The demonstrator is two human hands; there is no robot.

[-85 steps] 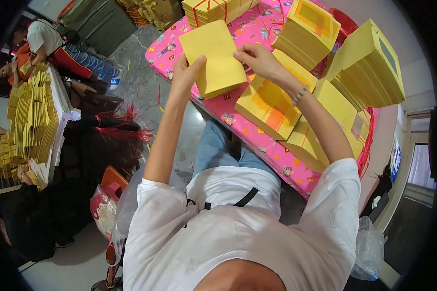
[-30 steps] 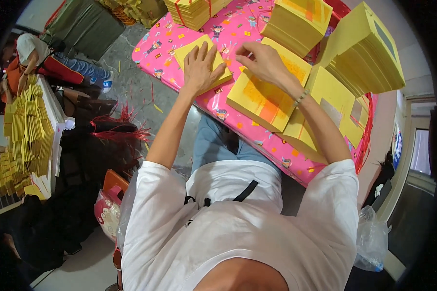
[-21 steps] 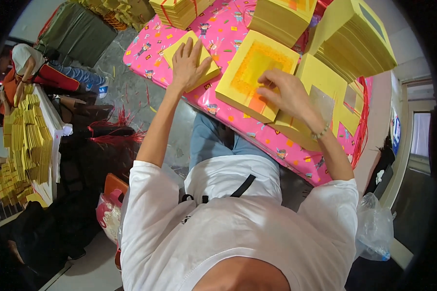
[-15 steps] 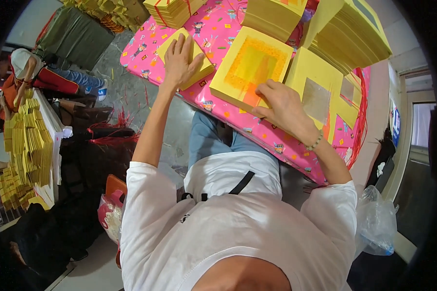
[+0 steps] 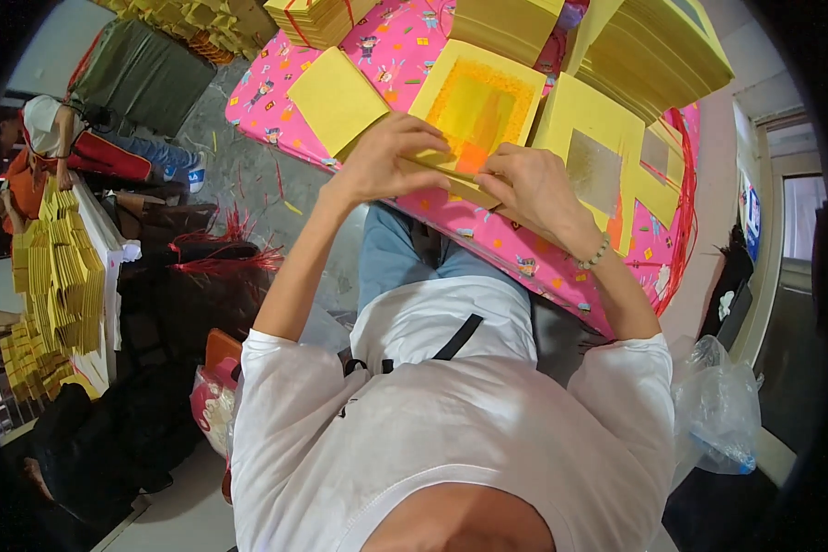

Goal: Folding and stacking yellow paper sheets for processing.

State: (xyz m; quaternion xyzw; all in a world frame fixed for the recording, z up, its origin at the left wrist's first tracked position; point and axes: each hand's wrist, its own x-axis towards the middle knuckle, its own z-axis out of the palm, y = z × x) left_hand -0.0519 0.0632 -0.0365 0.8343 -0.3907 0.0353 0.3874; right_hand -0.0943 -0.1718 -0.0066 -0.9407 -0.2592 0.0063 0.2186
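Note:
A stack of yellow paper lies before me, its top sheet bearing an orange border and a gold middle. At its near edge my right hand pinches the paper with thumb and fingertips beside an orange strip. Curved about the near left corner is my left hand. Its fingers lie above the edge and its thumb lower, with a gap between them; any contact beneath is hidden. Just left of it sits a plain yellow paper stack. To the right is a yellow stack with a silvery square.
Taller yellow paper stacks stand at the back of the pink patterned table. Red ties hang at its right edge. Another table at left holds folded yellow paper, with people beside it. A clear plastic bag is lower right.
My left hand has left the plain stack and come right and nearer, to the middle stack's corner. My right hand has shifted slightly down to the near edge.

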